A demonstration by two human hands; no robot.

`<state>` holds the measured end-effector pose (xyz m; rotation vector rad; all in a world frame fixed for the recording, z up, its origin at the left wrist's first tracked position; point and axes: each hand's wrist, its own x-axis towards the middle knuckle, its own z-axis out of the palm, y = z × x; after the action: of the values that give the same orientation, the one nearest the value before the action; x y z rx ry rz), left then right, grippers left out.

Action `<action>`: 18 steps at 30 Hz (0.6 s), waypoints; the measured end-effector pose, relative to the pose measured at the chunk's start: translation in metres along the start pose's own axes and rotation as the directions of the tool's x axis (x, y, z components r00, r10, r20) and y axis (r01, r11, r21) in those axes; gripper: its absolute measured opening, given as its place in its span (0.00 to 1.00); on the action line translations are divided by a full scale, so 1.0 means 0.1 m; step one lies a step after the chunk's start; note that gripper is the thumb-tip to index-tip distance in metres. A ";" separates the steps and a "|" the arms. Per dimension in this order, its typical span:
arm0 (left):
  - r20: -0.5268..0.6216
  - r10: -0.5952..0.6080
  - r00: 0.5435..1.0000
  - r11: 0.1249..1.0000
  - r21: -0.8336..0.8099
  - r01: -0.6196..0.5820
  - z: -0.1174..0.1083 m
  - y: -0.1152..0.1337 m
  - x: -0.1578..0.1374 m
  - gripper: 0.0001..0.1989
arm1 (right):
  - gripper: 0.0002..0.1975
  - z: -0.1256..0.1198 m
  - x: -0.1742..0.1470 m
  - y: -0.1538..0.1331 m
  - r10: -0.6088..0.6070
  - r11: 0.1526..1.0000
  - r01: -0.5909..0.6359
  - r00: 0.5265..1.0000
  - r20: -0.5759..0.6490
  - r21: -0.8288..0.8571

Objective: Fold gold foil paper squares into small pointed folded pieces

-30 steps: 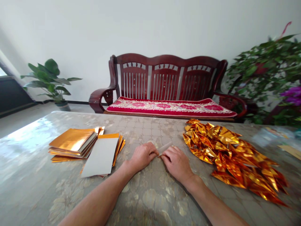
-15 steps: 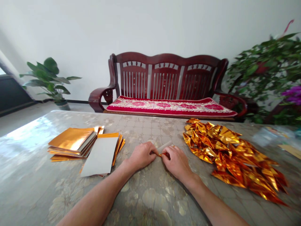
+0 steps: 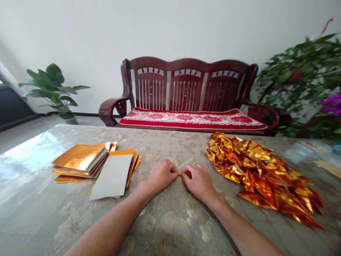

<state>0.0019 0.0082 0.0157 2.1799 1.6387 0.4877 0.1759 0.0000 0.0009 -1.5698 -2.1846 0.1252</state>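
My left hand (image 3: 163, 174) and my right hand (image 3: 197, 179) meet over the middle of the table, fingers closed in a pinch. Between them is a sheet of foil paper (image 3: 185, 163), pale on the side facing up, with a thin gold-orange edge at the fingertips; most of it is hidden behind the hands. To the left lies a stack of gold foil sheets (image 3: 80, 156), and overlapping it a second pile of sheets (image 3: 113, 176) with the pale backing upward. On the right is a heap of folded gold foil pieces (image 3: 255, 170), pointed and shiny.
A patterned cover lies on the table (image 3: 170, 227). Behind it stands a dark red wooden bench (image 3: 183, 85) with a red floral seat cover (image 3: 186, 118). Clear plastic wrapping (image 3: 306, 151) lies at the right. Potted plants (image 3: 53, 89) stand on both sides.
The hands keep their pinch on the foil paper with hardly any movement. The whole view has shifted very slightly.
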 end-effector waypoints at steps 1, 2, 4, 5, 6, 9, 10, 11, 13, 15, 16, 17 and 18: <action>-0.011 -0.012 1.000 1.000 0.005 0.012 0.00 0.01 0.00 0.10 | 0.05 0.00 0.00 0.00 0.003 1.000 -0.003 1.000 0.000 0.000; -0.021 -0.022 1.000 1.000 0.011 0.022 0.01 0.02 -0.01 0.09 | 0.05 0.00 0.00 0.00 0.005 1.000 -0.005 1.000 0.001 0.000; -0.044 -0.032 0.999 0.999 0.033 0.034 0.02 0.04 -0.02 0.09 | 0.05 0.00 0.00 -0.01 0.006 1.000 -0.006 1.000 0.002 0.002; -0.056 -0.031 0.998 0.998 0.051 0.034 0.02 0.05 -0.03 0.09 | 0.05 0.00 0.00 -0.01 0.006 1.000 -0.006 1.000 0.003 0.002; -0.066 -0.027 0.997 0.997 0.073 0.032 0.03 0.06 -0.03 0.09 | 0.05 0.00 0.00 -0.01 0.006 1.000 -0.006 1.000 0.004 0.002; -0.079 -0.022 0.997 0.991 0.134 0.032 0.03 0.09 -0.04 0.09 | 0.06 0.00 0.00 0.00 0.015 1.000 -0.015 1.000 0.014 -0.003; -0.078 -0.025 0.997 0.988 0.147 0.037 0.03 0.10 -0.04 0.09 | 0.06 0.00 0.00 0.00 0.018 1.000 -0.018 1.000 0.019 -0.005; -0.077 -0.027 0.997 0.987 0.155 0.039 0.02 0.10 -0.04 0.08 | 0.05 0.00 0.00 0.00 0.021 1.000 -0.021 0.999 0.023 -0.007; -0.081 -0.016 0.997 0.988 0.155 0.028 0.03 0.10 -0.05 0.07 | 0.05 0.00 0.00 -0.01 0.023 1.000 -0.023 0.999 0.032 -0.013; -0.089 0.016 0.996 0.991 0.134 -0.004 0.04 0.09 -0.06 0.06 | 0.05 0.00 0.00 -0.01 0.022 1.000 -0.022 0.999 0.036 -0.018; -0.093 0.034 0.995 0.993 0.119 -0.022 0.05 0.08 -0.07 0.06 | 0.05 0.00 0.00 -0.01 0.022 1.000 -0.021 0.999 0.036 -0.018; -0.096 0.045 0.994 0.994 0.104 -0.034 0.07 0.06 -0.07 0.06 | 0.05 0.00 0.00 -0.01 0.022 1.000 -0.022 0.999 0.037 -0.018; -0.101 0.048 0.994 0.995 0.091 -0.039 0.08 0.05 -0.07 0.06 | 0.05 0.00 0.00 -0.01 0.023 1.000 -0.022 0.999 0.038 -0.017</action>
<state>0.0086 -0.0006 0.0106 2.2942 1.6994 0.5582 0.1755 -0.0002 0.0011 -1.6137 -2.2030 0.1455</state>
